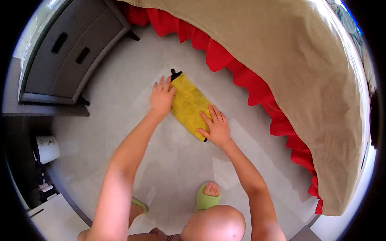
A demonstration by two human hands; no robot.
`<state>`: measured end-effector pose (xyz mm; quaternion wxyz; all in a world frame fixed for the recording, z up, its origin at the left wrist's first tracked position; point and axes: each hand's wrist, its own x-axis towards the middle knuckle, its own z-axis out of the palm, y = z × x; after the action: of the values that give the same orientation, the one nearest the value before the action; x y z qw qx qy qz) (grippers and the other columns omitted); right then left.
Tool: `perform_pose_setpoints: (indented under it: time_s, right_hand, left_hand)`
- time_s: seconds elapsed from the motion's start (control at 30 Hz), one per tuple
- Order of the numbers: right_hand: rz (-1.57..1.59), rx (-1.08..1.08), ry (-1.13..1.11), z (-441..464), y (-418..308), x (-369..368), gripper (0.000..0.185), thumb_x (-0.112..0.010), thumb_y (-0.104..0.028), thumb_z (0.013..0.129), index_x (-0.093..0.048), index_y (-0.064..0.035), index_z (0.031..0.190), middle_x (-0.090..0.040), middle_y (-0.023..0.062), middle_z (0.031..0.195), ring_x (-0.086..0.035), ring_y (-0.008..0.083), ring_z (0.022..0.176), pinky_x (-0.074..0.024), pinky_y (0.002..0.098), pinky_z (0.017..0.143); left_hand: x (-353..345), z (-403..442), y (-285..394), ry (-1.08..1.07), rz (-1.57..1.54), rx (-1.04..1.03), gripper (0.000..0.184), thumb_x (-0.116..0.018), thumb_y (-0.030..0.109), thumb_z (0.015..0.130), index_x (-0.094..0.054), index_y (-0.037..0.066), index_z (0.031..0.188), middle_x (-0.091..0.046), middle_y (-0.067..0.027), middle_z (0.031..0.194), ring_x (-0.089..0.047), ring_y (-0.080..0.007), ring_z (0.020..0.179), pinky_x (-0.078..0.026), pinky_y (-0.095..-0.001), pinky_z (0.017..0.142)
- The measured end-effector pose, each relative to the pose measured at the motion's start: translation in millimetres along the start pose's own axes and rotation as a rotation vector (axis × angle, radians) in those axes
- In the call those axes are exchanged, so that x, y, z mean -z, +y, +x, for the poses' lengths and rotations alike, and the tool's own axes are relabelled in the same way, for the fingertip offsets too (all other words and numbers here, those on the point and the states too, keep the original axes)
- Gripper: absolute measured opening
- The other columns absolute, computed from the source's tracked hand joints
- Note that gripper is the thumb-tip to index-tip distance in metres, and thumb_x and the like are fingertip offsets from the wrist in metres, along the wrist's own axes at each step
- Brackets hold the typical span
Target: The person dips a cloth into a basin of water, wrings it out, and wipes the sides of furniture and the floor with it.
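Observation:
A yellow cloth (189, 100) lies flat on the grey floor, slanting from upper left to lower right. Its far end has a black band with a small black loop (173, 73), and a bit of black shows at its near corner. My left hand (162, 99) rests along the cloth's upper left edge, fingers stretched out and pointing away from me. On the lower right part of the cloth lies my right hand (218, 127), its fingers spread over the fabric. Neither hand grips the cloth.
A bed with a beige cover (277, 52) and red ruffled skirt (257, 88) curves along the right. At upper left stands a grey drawer cabinet (72, 48) on dark legs. A white bin (48, 149) is at left. My green slippers (207, 201) are below the cloth.

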<state>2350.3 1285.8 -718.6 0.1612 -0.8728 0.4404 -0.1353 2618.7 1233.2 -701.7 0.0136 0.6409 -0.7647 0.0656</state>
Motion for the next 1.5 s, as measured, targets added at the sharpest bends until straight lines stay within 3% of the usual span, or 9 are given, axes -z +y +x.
perform_pose_setpoints:
  time_s: [0.53,0.63,0.7,0.83,1.07,1.17,1.3,1.43,1.5]
  right_hand:
    - [-0.111,-0.127,0.04,-41.2,-52.9,-36.9,0.062,-0.074,-0.023,0.07,-0.055,-0.0117,0.128,-0.047,0.0087,0.141,-0.043,0.0264,0.128,-0.0374,0.0457,0.1]
    - [-0.047,-0.111,0.103,-22.8,-39.3,-24.2,0.049,-0.07,-0.014,0.072,-0.06,-0.008,0.12,-0.06,0.01,0.124,-0.055,0.028,0.112,-0.0438,0.0392,0.093]
    - [0.713,-0.499,0.075,-9.4,-31.8,14.0,0.038,-0.062,-0.007,0.079,-0.062,-0.0024,0.116,-0.066,0.008,0.108,-0.061,0.0247,0.098,-0.0461,0.0315,0.088]
    - [1.167,-0.582,0.086,-7.9,-12.7,64.6,0.036,-0.054,-0.004,0.084,-0.06,0.0003,0.119,-0.066,0.0061,0.105,-0.06,0.0196,0.096,-0.0439,0.0284,0.09]
    - [0.92,-0.671,0.191,-36.6,68.5,28.9,0.048,-0.055,-0.009,0.085,-0.05,-0.0044,0.133,-0.06,0.0131,0.119,-0.058,0.0217,0.104,-0.0422,0.0323,0.094]
    - [0.126,-0.559,0.374,-47.5,65.5,21.3,0.054,-0.058,-0.016,0.085,-0.046,-0.0122,0.137,-0.044,0.0184,0.137,-0.045,0.0362,0.122,-0.0329,0.0517,0.101]
    - [-0.141,-0.361,0.287,-39.4,43.0,34.7,0.059,-0.064,-0.023,0.082,-0.046,-0.0184,0.138,-0.038,0.0189,0.142,-0.039,0.0347,0.127,-0.0292,0.0524,0.102]
    - [-0.169,-0.294,0.317,-23.5,45.6,28.5,0.055,-0.066,-0.021,0.082,-0.051,-0.0183,0.135,-0.045,0.018,0.136,-0.045,0.0342,0.119,-0.0336,0.05,0.098]
    - [-0.148,-0.299,0.282,-22.4,54.4,23.2,0.053,-0.065,-0.018,0.081,-0.052,-0.0167,0.133,-0.05,0.0158,0.129,-0.048,0.033,0.114,-0.0359,0.0491,0.095]
  left_hand:
    - [-15.5,-37.6,-1.3,-0.224,-0.64,0.543,0.066,-0.068,0.012,0.076,-0.04,0.009,0.135,-0.059,-0.0142,0.112,-0.055,-0.0292,0.106,-0.042,-0.046,0.089]
    - [3.7,-23.2,-3.8,-0.358,-1.225,0.745,0.061,-0.068,0.011,0.078,-0.041,0.009,0.132,-0.061,-0.0118,0.104,-0.06,-0.0235,0.093,-0.049,-0.0432,0.079]
    - [53.3,-9.0,-0.5,-0.246,-1.638,0.936,0.053,-0.067,0.009,0.082,-0.044,0.009,0.129,-0.06,-0.0109,0.105,-0.061,-0.0193,0.087,-0.054,-0.0385,0.072]
    - [120.0,38.7,15.6,-0.243,-1.936,0.626,0.044,-0.06,0.009,0.089,-0.044,0.005,0.13,-0.06,-0.0127,0.114,-0.062,-0.0226,0.102,-0.054,-0.0374,0.088]
    - [75.4,54.3,40.9,-0.059,-1.445,0.361,0.051,-0.057,0.009,0.09,-0.042,0.008,0.139,-0.059,-0.0134,0.122,-0.059,-0.0225,0.109,-0.047,-0.033,0.092]
    - [51.8,19.4,36.5,-0.119,-1.162,0.224,0.048,-0.058,0.008,0.088,-0.046,0.009,0.135,-0.058,-0.0154,0.123,-0.058,-0.0236,0.11,-0.046,-0.0329,0.09]
    - [33.1,-1.0,60.7,0.059,-0.689,-0.063,0.04,-0.065,0.015,0.084,-0.057,0.007,0.122,-0.059,-0.0124,0.121,-0.056,-0.027,0.111,-0.045,-0.0387,0.092]
    - [7.0,22.7,81.5,0.356,-0.506,0.247,0.039,-0.069,0.022,0.079,-0.062,0.007,0.114,-0.061,-0.0098,0.116,-0.057,-0.0285,0.108,-0.043,-0.0436,0.093]
    - [13.6,39.4,70.7,-0.363,-0.504,0.228,0.042,-0.069,0.018,0.076,-0.061,0.008,0.116,-0.059,-0.0135,0.114,-0.054,-0.0279,0.109,-0.037,-0.0452,0.096]
